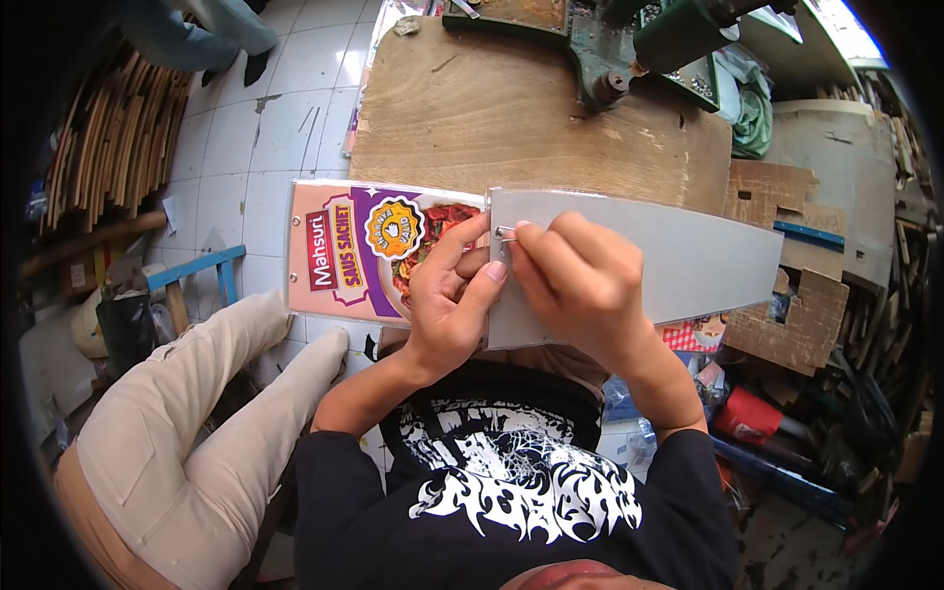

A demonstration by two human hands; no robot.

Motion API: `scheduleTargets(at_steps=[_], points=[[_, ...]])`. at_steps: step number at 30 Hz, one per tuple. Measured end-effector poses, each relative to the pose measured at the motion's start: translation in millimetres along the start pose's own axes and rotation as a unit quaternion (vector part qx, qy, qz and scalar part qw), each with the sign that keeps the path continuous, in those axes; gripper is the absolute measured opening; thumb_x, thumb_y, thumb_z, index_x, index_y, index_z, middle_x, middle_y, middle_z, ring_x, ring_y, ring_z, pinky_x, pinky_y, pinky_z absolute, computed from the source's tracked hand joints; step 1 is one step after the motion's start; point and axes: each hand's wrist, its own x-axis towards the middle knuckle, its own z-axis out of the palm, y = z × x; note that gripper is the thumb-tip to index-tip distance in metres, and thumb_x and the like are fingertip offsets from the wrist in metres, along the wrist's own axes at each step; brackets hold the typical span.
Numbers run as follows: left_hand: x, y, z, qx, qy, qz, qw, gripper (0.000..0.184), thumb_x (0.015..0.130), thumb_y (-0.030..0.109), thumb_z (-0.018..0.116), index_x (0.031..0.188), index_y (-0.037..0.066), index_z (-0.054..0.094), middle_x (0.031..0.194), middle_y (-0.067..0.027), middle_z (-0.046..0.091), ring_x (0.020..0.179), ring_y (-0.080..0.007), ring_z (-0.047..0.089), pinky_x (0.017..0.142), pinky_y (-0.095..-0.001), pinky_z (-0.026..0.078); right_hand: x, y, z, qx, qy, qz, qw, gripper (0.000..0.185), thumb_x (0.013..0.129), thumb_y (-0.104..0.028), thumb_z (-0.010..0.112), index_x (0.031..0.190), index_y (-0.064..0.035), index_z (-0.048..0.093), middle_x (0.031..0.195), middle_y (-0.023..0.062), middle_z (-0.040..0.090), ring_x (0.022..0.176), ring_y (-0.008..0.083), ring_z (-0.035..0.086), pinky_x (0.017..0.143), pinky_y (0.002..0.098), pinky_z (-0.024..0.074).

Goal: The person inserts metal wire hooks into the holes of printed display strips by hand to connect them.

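A grey panel (pixel 678 251) in a clear cover lies across the front of the wooden table. To its left, a printed "Mahsuri Saus Sachet" panel (pixel 334 251) meets it edge to edge. My left hand (pixel 452 295) is wrapped round the joint between the two panels, its thumb pressed on the grey one's left edge. The fingers of my right hand (pixel 570 270) pinch a small metal piece (pixel 503 233) at the grey panel's upper left edge. Two small holes show along the printed panel's left end.
The wooden table (pixel 531 128) bears a green machine (pixel 600 79) and green-edged trays (pixel 506 22) at the back. Stacked boards (pixel 118 138) stand at the left. A seated person's legs (pixel 187 423) are beside me. Cut brown boards (pixel 787 295) are at the right.
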Motion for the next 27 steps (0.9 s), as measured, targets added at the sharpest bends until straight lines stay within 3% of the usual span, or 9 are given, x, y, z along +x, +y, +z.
scheduleTargets(at_steps=[1, 3, 5, 12, 13, 15, 19, 25, 27], points=[[0.0, 1.4, -0.9, 0.000, 0.000, 0.000, 1.000, 0.045, 0.096, 0.003, 0.050, 0.138, -0.007, 0.037, 0.100, -0.0120, 0.064, 0.077, -0.0046, 0.053, 0.065, -0.0174, 0.041, 0.4, 1.8, 0.6, 0.049, 0.017, 0.029, 0.998, 0.014, 0.073, -0.001, 0.070, 0.087, -0.0015, 0.066, 0.067, 0.0049, 0.050, 0.050, 0.0193, 0.053, 0.046, 0.0335, 0.0427], [0.2, 5.4, -2.0, 0.001, -0.013, -0.027, 1.000, 0.050, 0.092, -0.002, 0.047, 0.140, -0.009, 0.035, 0.116, -0.0218, 0.063, 0.102, -0.0162, 0.062, 0.087, -0.0255, 0.048, 0.2, 1.6, -3.1, 0.102, 0.007, 0.088, 0.991, 0.012, 0.075, -0.001, 0.073, 0.085, -0.0032, 0.066, 0.067, 0.0053, 0.053, 0.050, 0.0196, 0.055, 0.045, 0.0327, 0.0436], [1.9, 5.0, 0.1, -0.017, -0.006, -0.026, 0.999, 0.050, 0.092, -0.001, 0.047, 0.139, -0.010, 0.035, 0.116, -0.0219, 0.063, 0.103, -0.0166, 0.062, 0.088, -0.0260, 0.048, 0.1, 0.8, -3.3, 0.142, 0.021, 0.142, 0.979, 0.013, 0.075, -0.001, 0.076, 0.084, -0.0032, 0.067, 0.067, 0.0056, 0.057, 0.051, 0.0187, 0.057, 0.045, 0.0305, 0.0439], [3.1, 4.5, -0.2, -0.036, -0.009, -0.031, 0.999, 0.049, 0.092, 0.000, 0.049, 0.138, -0.011, 0.035, 0.117, -0.0219, 0.063, 0.104, -0.0167, 0.061, 0.092, -0.0270, 0.046, -5.4, 1.9, 2.3, 0.106, 0.072, 0.090, 0.988, 0.016, 0.073, 0.000, 0.077, 0.084, -0.0031, 0.067, 0.068, 0.0059, 0.058, 0.052, 0.0183, 0.056, 0.046, 0.0297, 0.0439], [3.5, 4.5, 1.2, -0.035, -0.009, -0.030, 0.999, 0.049, 0.092, 0.000, 0.049, 0.138, -0.011, 0.035, 0.117, -0.0219, 0.063, 0.104, -0.0167, 0.061, 0.092, -0.0270, 0.046, -5.9, 1.9, 2.5, 0.097, 0.071, 0.084, 0.989, 0.016, 0.073, 0.000, 0.077, 0.085, -0.0032, 0.067, 0.068, 0.0059, 0.058, 0.052, 0.0187, 0.056, 0.046, 0.0299, 0.0440], [4.2, 4.4, 4.4, -0.042, -0.002, -0.005, 0.999, 0.044, 0.096, 0.004, 0.050, 0.137, -0.007, 0.038, 0.106, -0.0145, 0.065, 0.080, -0.0056, 0.056, 0.069, -0.0187, 0.045, -6.4, 1.7, 3.1, 0.088, 0.070, 0.077, 0.991, 0.016, 0.073, 0.000, 0.077, 0.085, -0.0033, 0.067, 0.069, 0.0060, 0.058, 0.052, 0.0190, 0.056, 0.047, 0.0302, 0.0441], [3.1, 4.7, 1.6, -0.043, -0.004, -0.023, 0.999, 0.049, 0.091, 0.001, 0.050, 0.137, -0.011, 0.036, 0.114, -0.0202, 0.063, 0.102, -0.0148, 0.061, 0.089, -0.0246, 0.045, -7.0, 1.0, 3.5, 0.064, 0.069, 0.062, 0.994, 0.016, 0.073, -0.001, 0.077, 0.085, -0.0035, 0.067, 0.070, 0.0060, 0.058, 0.052, 0.0197, 0.056, 0.047, 0.0309, 0.0448], [3.5, 4.4, 1.3, -0.046, -0.005, -0.018, 0.999, 0.049, 0.092, 0.001, 0.050, 0.137, -0.011, 0.036, 0.108, -0.0164, 0.064, 0.090, -0.0084, 0.057, 0.078, -0.0193, 0.043, -7.3, 1.8, 3.4, 0.071, 0.069, 0.056, 0.993, 0.016, 0.073, -0.002, 0.077, 0.085, -0.0033, 0.067, 0.070, 0.0058, 0.058, 0.052, 0.0197, 0.057, 0.047, 0.0309, 0.0447], [4.1, 3.3, 1.6, -0.040, -0.013, 0.005, 0.999, 0.045, 0.096, 0.004, 0.050, 0.136, -0.009, 0.037, 0.104, -0.0138, 0.065, 0.078, -0.0047, 0.054, 0.066, -0.0182, 0.043, -7.2, 1.7, 3.7, 0.072, 0.069, 0.055, 0.993, 0.015, 0.074, -0.002, 0.077, 0.085, -0.0033, 0.067, 0.070, 0.0058, 0.058, 0.052, 0.0197, 0.056, 0.047, 0.0309, 0.0446]])
